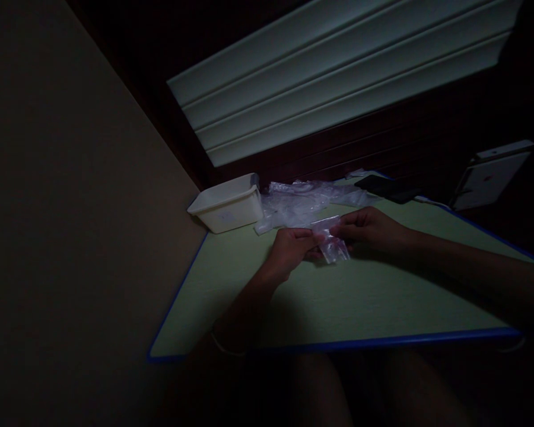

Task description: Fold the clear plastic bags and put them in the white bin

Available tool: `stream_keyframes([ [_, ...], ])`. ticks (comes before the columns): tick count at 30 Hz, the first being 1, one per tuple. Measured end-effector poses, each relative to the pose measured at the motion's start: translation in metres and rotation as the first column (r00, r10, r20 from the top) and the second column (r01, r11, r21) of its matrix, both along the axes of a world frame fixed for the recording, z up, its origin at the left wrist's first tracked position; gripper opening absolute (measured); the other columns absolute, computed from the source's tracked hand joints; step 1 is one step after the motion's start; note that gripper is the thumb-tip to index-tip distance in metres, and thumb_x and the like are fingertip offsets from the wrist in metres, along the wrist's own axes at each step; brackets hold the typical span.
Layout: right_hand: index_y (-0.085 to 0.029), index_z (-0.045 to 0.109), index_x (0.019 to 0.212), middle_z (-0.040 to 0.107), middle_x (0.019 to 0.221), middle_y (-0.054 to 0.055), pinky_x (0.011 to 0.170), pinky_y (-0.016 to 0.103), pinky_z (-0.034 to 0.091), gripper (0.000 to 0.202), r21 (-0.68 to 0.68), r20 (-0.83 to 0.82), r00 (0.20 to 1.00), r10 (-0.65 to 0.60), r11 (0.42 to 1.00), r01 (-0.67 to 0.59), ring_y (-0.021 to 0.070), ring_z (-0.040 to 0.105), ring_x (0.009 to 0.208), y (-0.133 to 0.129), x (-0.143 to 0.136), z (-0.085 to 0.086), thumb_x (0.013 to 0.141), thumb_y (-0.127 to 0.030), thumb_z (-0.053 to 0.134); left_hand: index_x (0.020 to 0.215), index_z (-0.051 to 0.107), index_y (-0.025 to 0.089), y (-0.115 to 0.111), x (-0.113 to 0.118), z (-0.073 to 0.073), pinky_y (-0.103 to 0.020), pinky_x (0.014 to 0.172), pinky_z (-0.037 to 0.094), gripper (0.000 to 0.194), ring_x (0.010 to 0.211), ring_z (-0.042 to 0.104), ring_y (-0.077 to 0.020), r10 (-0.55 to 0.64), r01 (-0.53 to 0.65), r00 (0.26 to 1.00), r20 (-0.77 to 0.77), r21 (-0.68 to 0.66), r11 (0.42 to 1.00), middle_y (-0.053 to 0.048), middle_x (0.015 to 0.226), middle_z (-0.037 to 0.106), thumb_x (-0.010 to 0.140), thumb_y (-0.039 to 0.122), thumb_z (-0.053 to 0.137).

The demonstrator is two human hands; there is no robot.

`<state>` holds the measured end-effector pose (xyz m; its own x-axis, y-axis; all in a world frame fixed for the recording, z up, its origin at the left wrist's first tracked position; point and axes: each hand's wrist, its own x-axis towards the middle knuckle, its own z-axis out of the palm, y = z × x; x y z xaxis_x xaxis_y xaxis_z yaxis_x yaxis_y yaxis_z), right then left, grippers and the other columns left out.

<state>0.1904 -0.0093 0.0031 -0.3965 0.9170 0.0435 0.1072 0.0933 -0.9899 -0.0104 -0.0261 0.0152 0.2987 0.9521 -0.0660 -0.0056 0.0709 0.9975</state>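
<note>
Shadowed legs [320, 385], left hand [289, 249] and right hand [374, 229], fingers [349, 230] pinching clear bag [334, 253], long axis near-to-far, near end rightward

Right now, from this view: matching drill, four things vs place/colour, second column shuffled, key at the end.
1. tub
2. bag
3. plastic pile
4. table

A. held by the left hand and right hand
B. green, blue-edged
C. whitish, at the far left
D. clear, lying just right of the tub

Pairs: 1-C, 2-A, 3-D, 4-B
</note>
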Motion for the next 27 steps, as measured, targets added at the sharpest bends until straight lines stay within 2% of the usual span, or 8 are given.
stream_keyframes([
  [6, -0.017, 0.066, 0.067, 0.060, 0.059, -0.001, 0.048, 0.024, 0.036, 0.029, -0.044, -0.064, 0.998, 0.010, 0.999, -0.013, 0.0090, 0.048, 0.051, -0.005, -0.002, 0.005, 0.071, -0.044, 0.075, 0.072, 0.070, 0.008, 0.000, 0.001, 0.000, -0.027, 0.063, 0.055, 0.030, 0.057, 0.061, -0.0097, 0.037, -0.037, 0.999, 0.012, 0.020, 0.999, -0.005, 0.067, 0.067, 0.065, 0.034, 0.083],
  [14, -0.016, 0.064, 0.072, 0.062, 0.062, 0.000, 0.050, 0.025, 0.039, 0.029, -0.038, -0.127, 0.992, -0.012, 0.999, 0.007, 0.0097, 0.052, 0.053, -0.006, -0.003, 0.009, 0.067, -0.041, 0.079, 0.075, 0.068, 0.009, 0.001, 0.000, 0.001, -0.025, 0.059, 0.055, 0.026, 0.053, 0.061, -0.0089, 0.040, -0.040, 0.997, 0.066, -0.001, 0.999, -0.002, 0.062, 0.065, 0.067, 0.030, 0.081],
  [18, -0.016, 0.066, 0.076, 0.061, 0.061, 0.000, 0.049, 0.025, 0.039, 0.031, -0.063, -0.173, 0.983, -0.054, 0.997, 0.044, 0.0099, 0.051, 0.052, -0.004, -0.002, 0.008, 0.066, -0.042, 0.080, 0.082, 0.069, 0.009, 0.004, -0.003, -0.002, -0.026, 0.062, 0.056, 0.023, 0.057, 0.063, -0.0098, 0.051, -0.051, 0.991, 0.127, -0.006, 0.999, -0.003, 0.069, 0.068, 0.068, 0.023, 0.081],
  [22, -0.016, 0.071, 0.080, 0.065, 0.066, 0.001, 0.054, 0.026, 0.043, 0.028, -0.032, -0.154, 0.986, -0.062, 0.998, 0.058, 0.0104, 0.054, 0.056, -0.002, -0.001, 0.008, 0.065, -0.037, 0.081, 0.092, 0.071, 0.011, 0.006, -0.005, -0.004, -0.030, 0.067, 0.058, 0.026, 0.061, 0.066, -0.0114, 0.076, -0.075, 0.984, 0.161, -0.008, 0.997, -0.006, 0.081, 0.073, 0.068, 0.018, 0.080],
  [27, -0.017, 0.074, 0.086, 0.068, 0.068, 0.002, 0.056, 0.027, 0.043, 0.026, -0.036, -0.163, 0.983, -0.086, 0.996, 0.081, 0.0109, 0.055, 0.057, -0.001, -0.001, 0.008, 0.066, -0.034, 0.079, 0.092, 0.073, 0.013, 0.006, -0.005, -0.003, -0.029, 0.068, 0.057, 0.023, 0.063, 0.067, -0.0118, 0.067, -0.067, 0.980, 0.187, -0.006, 0.998, -0.006, 0.081, 0.074, 0.069, 0.016, 0.076],
])
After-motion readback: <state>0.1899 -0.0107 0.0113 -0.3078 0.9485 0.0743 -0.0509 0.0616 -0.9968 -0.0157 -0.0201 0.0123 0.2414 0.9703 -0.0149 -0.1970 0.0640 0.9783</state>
